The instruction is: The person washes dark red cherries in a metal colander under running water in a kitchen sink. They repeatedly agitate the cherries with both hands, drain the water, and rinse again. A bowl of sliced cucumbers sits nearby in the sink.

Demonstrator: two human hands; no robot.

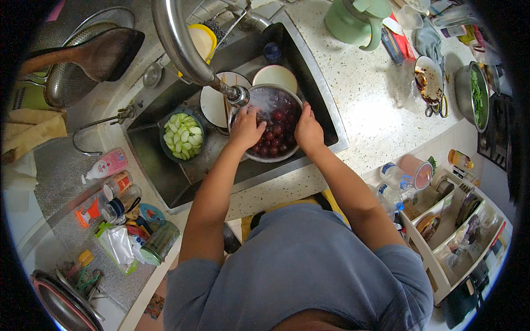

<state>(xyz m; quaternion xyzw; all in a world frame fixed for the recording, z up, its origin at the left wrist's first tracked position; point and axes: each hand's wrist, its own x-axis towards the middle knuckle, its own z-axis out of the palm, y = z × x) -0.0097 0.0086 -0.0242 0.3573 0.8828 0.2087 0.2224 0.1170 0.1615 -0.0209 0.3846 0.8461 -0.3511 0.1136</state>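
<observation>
A round metal bowl (269, 159) of dark red, cherry-like fruit (274, 138) stands in the dark sink, with water falling into it from the metal faucet (239, 97). My left hand (247, 129) is at the bowl's left side, its thumb and fingers over the rim near the water. Around the right rim my right hand (309, 131) is closed. Behind the bowl are a pale bowl (276, 76) and a white bowl (213, 103) with chopsticks across it. To the left sits a dark bowl of sliced green vegetable (182, 136).
The sink's metal rim (337, 124) borders a speckled countertop. A green pitcher (352, 25), a stained dish (428, 82) and a metal bowl of greens (476, 97) stand to the right. A pink bottle (108, 164) lies left of the sink; pans and a wooden-handled utensil (91, 51) are at upper left.
</observation>
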